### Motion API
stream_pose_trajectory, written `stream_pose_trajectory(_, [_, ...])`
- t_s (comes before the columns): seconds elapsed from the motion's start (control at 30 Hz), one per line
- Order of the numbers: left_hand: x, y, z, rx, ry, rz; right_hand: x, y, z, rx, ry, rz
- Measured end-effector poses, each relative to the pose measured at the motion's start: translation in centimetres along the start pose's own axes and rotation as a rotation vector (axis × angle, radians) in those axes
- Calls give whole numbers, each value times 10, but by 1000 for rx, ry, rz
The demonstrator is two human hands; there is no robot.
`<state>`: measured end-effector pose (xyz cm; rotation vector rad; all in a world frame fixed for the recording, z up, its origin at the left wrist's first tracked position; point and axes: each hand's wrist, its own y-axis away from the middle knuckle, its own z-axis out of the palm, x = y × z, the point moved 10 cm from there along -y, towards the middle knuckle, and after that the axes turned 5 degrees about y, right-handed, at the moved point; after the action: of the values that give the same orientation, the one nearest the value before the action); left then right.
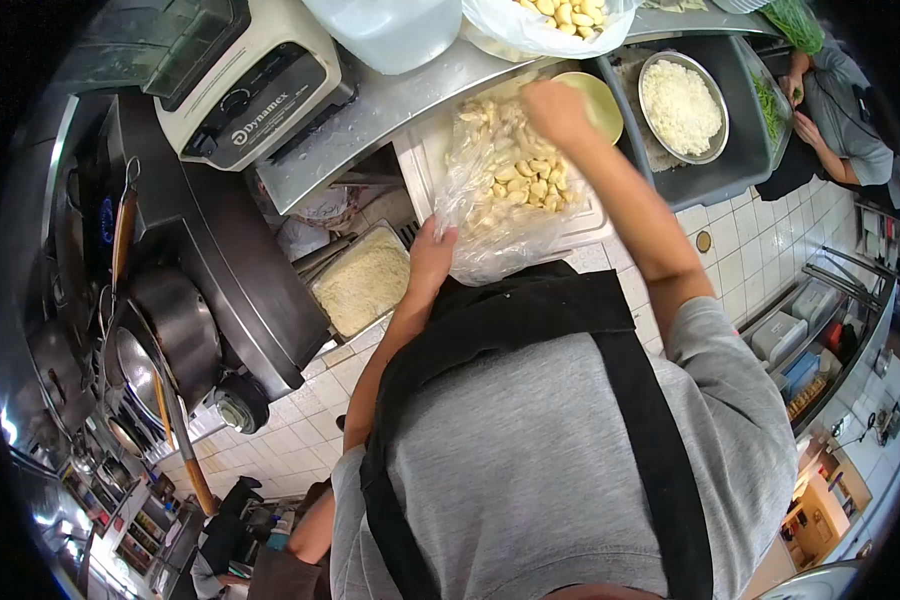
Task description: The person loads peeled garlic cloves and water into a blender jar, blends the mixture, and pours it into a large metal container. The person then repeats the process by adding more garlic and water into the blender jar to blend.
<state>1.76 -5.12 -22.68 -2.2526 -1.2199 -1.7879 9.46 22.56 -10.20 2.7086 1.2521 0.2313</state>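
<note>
I judge the work unfinished, much garlic (536,186) lying in the bag (473,238), left hand (433,258) fingers gripping its edge; right hand (556,108) is by the bowl (602,102), its grip I cannot tell

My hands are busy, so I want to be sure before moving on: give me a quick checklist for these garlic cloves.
1. Left hand gripping the plastic bag: ok.
2. Garlic cloves visible at the bag's opening: ok.
3. Bag entirely within the white tray: not ok, it overhangs the near edge.
4. Right hand empty: cannot tell, it is blurred.
5. Yellow bowl empty: cannot tell, partly hidden by the right hand and forearm.
</note>
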Motion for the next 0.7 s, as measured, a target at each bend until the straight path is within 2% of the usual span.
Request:
stream_pose_trajectory(0.03, [5, 0, -2, 43, -160, 83, 22, -5, 0, 53, 61, 24])
stream_pose_trajectory(0.07, [19, 4, -5, 94, -178, 133, 44, -16, 16, 49, 88, 71])
stream_pose_trajectory(0.13, [69, 16, -14, 191, -218, 237, 70, -28, 46, -10, 153, 81])
stream_pose_trajectory(0.23, [138, 29, -10, 246, -558, 545, 81, -35, 74, -114, 204, 71])
stream_pose_trajectory(0.33, [104, -9, 5, -45, -477, 96, 61, -18, 60, -81, 265, -39])
stream_pose_trajectory(0.43, [77, -58, 1, -63, -97, 112, 51, -8, 43, 81, 298, -103])
stream_pose_trajectory(0.5, [98, -64, -28, 161, 277, 96, 54, -12, 45, 236, 326, -142])
stream_pose_trajectory(0.53, [103, -68, -29, 119, 335, 109, 63, -17, 58, 192, 313, -95])
stream_pose_trajectory(0.63, [105, -62, -34, 197, 5, 242, 80, -33, 92, 56, 278, 6])
stream_pose_trajectory(0.67, [106, -50, -31, 136, 30, 123, 83, -34, 102, 2, 272, 17])
stream_pose_trajectory(0.7, [98, -40, -37, 188, 39, 109, 88, -36, 112, -52, 268, 28])
